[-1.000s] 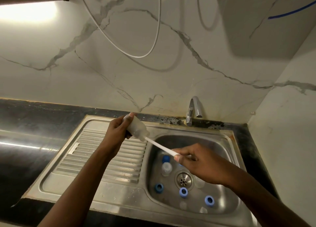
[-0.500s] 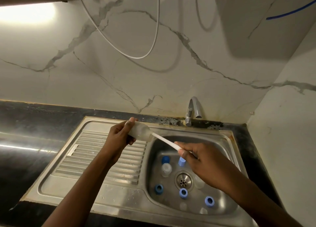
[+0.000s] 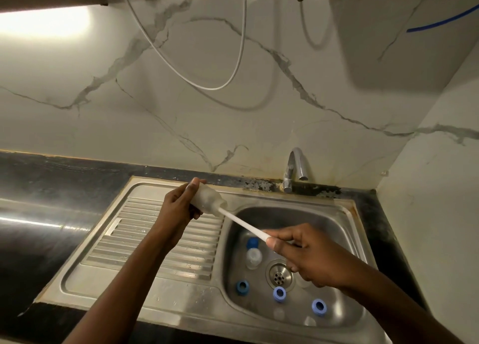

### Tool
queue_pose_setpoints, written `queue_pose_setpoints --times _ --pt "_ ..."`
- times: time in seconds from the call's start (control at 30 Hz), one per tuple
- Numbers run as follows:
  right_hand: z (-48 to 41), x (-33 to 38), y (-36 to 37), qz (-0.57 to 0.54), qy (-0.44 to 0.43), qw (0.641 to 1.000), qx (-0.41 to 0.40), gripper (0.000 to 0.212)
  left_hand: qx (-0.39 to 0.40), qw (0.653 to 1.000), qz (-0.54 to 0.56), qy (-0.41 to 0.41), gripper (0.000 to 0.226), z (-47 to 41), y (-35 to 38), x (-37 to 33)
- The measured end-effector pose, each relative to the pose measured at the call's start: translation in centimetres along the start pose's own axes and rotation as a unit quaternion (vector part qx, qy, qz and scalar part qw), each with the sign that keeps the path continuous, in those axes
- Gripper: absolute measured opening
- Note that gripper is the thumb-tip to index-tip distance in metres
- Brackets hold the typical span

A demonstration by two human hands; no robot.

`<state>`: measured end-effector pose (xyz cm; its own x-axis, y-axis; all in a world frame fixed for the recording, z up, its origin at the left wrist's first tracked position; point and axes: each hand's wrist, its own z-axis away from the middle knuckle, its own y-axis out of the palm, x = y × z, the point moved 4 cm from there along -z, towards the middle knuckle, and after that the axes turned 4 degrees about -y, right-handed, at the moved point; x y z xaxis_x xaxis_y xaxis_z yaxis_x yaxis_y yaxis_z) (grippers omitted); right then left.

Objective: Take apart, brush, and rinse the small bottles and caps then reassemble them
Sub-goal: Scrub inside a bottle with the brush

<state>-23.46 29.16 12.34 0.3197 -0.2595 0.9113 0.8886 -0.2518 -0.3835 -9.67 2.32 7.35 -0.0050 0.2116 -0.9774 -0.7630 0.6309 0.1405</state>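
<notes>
- The left hand (image 3: 178,210) is curled round the base end of a clear bottle (image 3: 208,201). It holds the bottle tilted over the draining board of the sink (image 3: 160,291), mouth pointing toward the basin.
- A white brush (image 3: 243,227) runs from the bottle's mouth down to the right, with its head inside the bottle.
- The right hand (image 3: 307,256) pinches the far end of the handle between thumb and fingers, above the basin.
- To do this well, I would grip the bottle firmly, since wet plastic probably slips. Push and twist the brush along the bottle's own line so the bristles reach the base and shoulder.
- Count:
  - one bottle in hand
  - one brush
  - one more clear bottle (image 3: 254,256) in the basin
  - four blue caps (image 3: 242,287) in the basin
  - one tap (image 3: 295,167)
  - pale shapes near the basin's front edge, too faint to count
</notes>
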Motion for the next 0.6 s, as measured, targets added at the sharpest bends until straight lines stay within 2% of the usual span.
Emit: queue_pose_setpoints --times 0.17,0.33,0.47,0.6 --pt "-0.6 0.0 -0.5 -0.015 -0.003 0.999 -0.04 0.029 0.017 1.0 -0.021 0.003 0.043 0.1 0.7 -0.5" --pt "-1.1 -0.7 -0.7 0.159 -0.033 0.982 -0.098 0.036 0.007 0.999 -0.042 0.023 0.047 0.4 0.7 -1.2" --pt "-0.8 -1.2 -0.9 0.25 -0.021 0.965 -0.076 0.037 -0.014 0.998 -0.059 0.036 0.05 0.2 0.5 -1.6" --pt "-0.2 -1.3 -0.3 0.244 -0.017 0.969 -0.032 0.035 -0.026 0.998 -0.052 0.028 0.057 0.3 0.5 -1.1"
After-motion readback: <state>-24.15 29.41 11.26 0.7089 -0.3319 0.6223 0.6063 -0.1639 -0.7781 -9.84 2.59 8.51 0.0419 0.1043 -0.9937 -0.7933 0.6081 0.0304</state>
